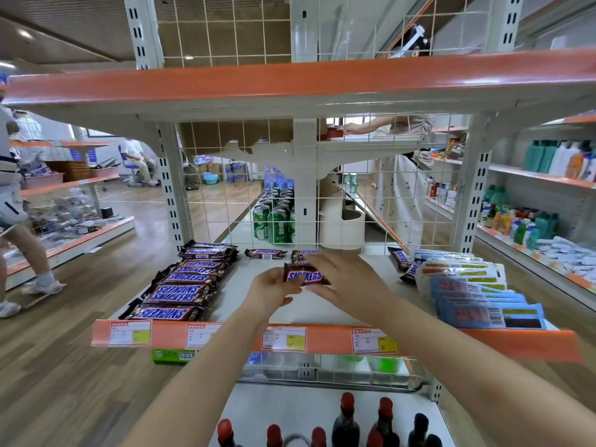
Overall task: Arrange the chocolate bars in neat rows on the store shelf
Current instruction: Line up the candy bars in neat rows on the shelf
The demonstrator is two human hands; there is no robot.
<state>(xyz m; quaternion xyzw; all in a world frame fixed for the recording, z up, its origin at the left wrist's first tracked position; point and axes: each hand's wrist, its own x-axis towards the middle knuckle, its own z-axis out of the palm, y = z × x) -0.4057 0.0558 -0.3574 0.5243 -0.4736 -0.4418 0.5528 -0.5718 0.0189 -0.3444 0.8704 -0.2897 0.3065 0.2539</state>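
A brown Snickers bar (304, 275) is held above the middle of the white shelf (245, 301). My left hand (274, 290) pinches its left end and my right hand (348, 282) grips its right end from above. A row of several Snickers bars (183, 285) lies stacked along the shelf's left side, running front to back. Loose bars lie at the back: one (266, 253) near the wire grid, another (304, 253) partly hidden behind my right hand, and two (403, 262) at the right beside the packets.
Blue and white packets (474, 291) fill the shelf's right side. An orange price rail (290, 338) runs along the front edge, a wire grid (242, 201) closes the back. Dark bottles (348, 417) stand on the shelf below. A person (19, 221) walks at left.
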